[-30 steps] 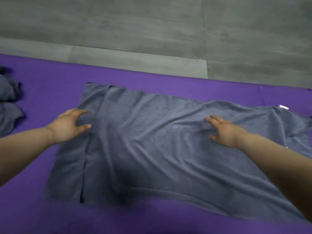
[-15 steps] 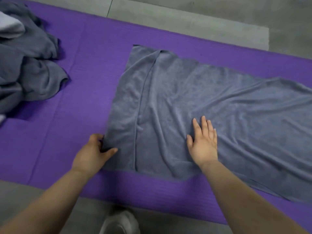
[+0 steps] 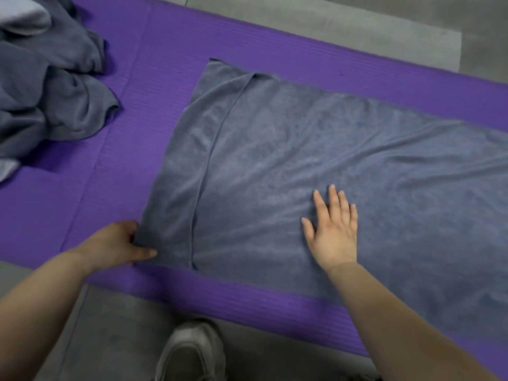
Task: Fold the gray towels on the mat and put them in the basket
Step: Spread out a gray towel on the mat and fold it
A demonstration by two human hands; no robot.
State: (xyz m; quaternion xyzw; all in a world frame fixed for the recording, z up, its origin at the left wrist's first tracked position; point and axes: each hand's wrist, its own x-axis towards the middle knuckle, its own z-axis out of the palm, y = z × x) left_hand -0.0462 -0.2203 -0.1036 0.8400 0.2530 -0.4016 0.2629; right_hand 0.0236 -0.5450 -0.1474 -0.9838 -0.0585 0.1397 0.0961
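Note:
A large gray towel (image 3: 316,149) lies spread across the purple mat (image 3: 170,39), running off the right edge of the view. Its left end is folded over, with a hem line running from far to near. My left hand (image 3: 118,244) pinches the towel's near left corner between thumb and fingers. Flat on the towel, near its front edge, rests my right hand (image 3: 334,229) with fingers spread. A heap of crumpled gray towels (image 3: 46,86) sits on the mat at the far left. No basket is in view.
Gray floor (image 3: 123,334) lies in front of the mat and beyond it. A light sneaker (image 3: 192,353) stands on the floor just before the mat's near edge, between my arms. Bare mat separates the heap from the spread towel.
My view swung left and down, bringing the heap and the shoe into sight. My left hand went to the towel's near left corner and took hold of it. My right hand settled flat nearer the front edge.

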